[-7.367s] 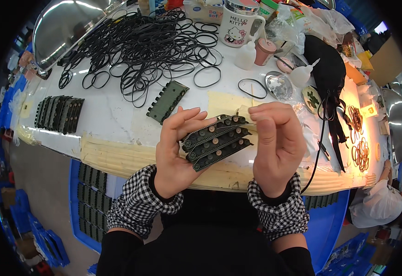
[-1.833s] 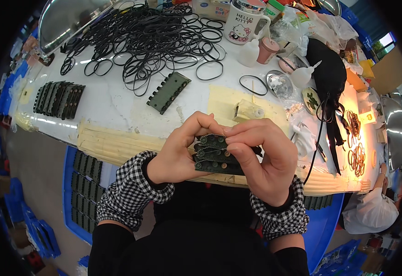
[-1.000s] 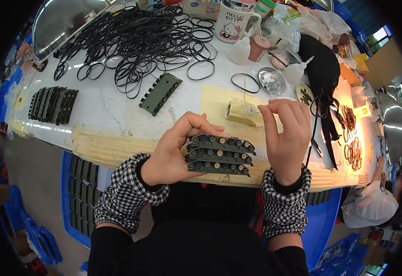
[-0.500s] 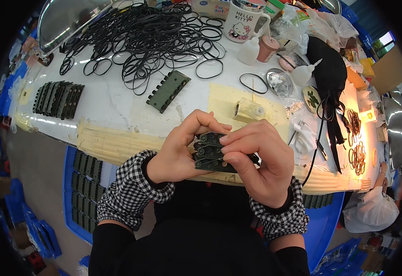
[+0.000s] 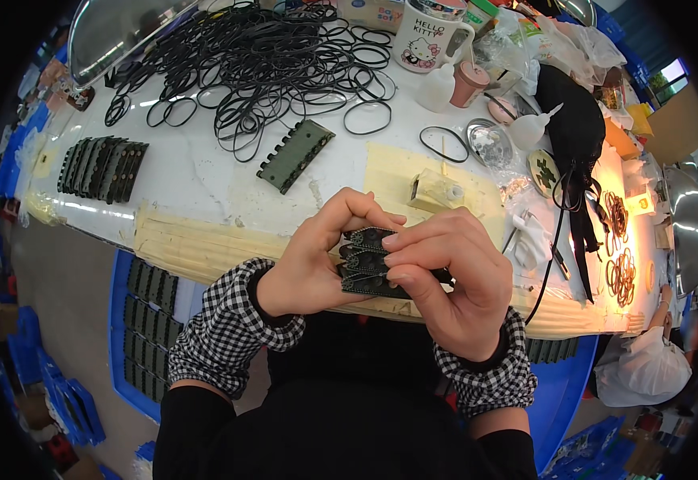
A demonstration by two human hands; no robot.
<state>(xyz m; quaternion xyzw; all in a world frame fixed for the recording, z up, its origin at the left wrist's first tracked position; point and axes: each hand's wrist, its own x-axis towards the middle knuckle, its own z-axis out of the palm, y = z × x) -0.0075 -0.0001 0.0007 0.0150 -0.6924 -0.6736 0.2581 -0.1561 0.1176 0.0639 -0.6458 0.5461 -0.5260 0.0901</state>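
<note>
My left hand [image 5: 305, 268] is wrapped around a small stack of dark green plastic toy tank chassis [image 5: 374, 262] with wheels and toothed black tracks along their sides. The fingers and thumb of my right hand [image 5: 457, 276] close on the stack's right end; exactly what they pinch there is hidden. Just beyond my hands, a single dark green chassis [image 5: 295, 157] lies tilted on the white table. Farther left stands a row of similar chassis [image 5: 103, 170] set close together. At the back lies a large tangled heap of black rubber track loops [image 5: 265, 68].
A cream block-like fixture [image 5: 437, 190] sits on yellow paper right of centre, near a lone black loop [image 5: 443, 145]. Squeeze bottles [image 5: 435, 88], a mug [image 5: 427, 40] and a black bag [image 5: 569, 120] crowd the right back. Blue trays [image 5: 117, 352] of chassis are below the table edge.
Both hands stay almost where they were, with the stack tilted very slightly between them. The table scene has shifted a little in the picture.
</note>
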